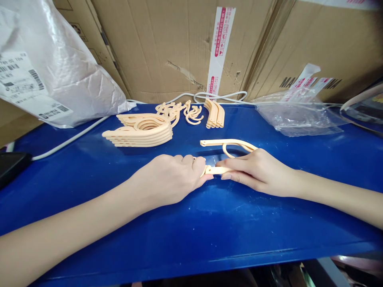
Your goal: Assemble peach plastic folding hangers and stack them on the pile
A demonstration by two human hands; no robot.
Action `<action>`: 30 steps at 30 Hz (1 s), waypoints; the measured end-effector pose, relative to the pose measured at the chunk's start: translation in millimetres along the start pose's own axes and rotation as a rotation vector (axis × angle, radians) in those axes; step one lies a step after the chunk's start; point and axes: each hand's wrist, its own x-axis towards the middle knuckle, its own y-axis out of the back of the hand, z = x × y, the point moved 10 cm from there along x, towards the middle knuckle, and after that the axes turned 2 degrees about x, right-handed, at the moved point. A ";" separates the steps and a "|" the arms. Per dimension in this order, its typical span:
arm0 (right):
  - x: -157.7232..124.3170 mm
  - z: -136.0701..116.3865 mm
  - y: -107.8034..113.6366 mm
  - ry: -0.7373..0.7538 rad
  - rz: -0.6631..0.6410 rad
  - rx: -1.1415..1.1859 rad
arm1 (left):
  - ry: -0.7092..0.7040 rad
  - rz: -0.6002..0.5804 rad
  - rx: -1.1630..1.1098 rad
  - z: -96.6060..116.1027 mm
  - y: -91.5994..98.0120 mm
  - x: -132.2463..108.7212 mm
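Note:
In front of me, my left hand (170, 177) is closed in a fist around a cream plastic hanger piece, mostly hidden by the fingers. My right hand (260, 171) pinches a cream hanger arm (217, 170), whose end with a small hole meets the left hand's fingertips. Just beyond the right hand, another curved hanger arm (215, 142) with a loop runs behind its knuckles; whether it is held or lies on the table I cannot tell. Farther back lie a stack of hanger arms (140, 135), a heap of cream hooks (193, 113) and several short curved pieces (214, 113).
The blue table (191, 239) has cardboard boxes (167, 48) along its back. A white plastic parcel (74, 71) stands at left, near a white cable (72, 137) and a black object (13, 167). Clear plastic wrap (299, 115) lies at back right.

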 end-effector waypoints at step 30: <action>-2.7 1.5 -1.2 -0.057 0.000 0.009 | 0.026 0.164 -0.016 -2.4 13.7 -1.0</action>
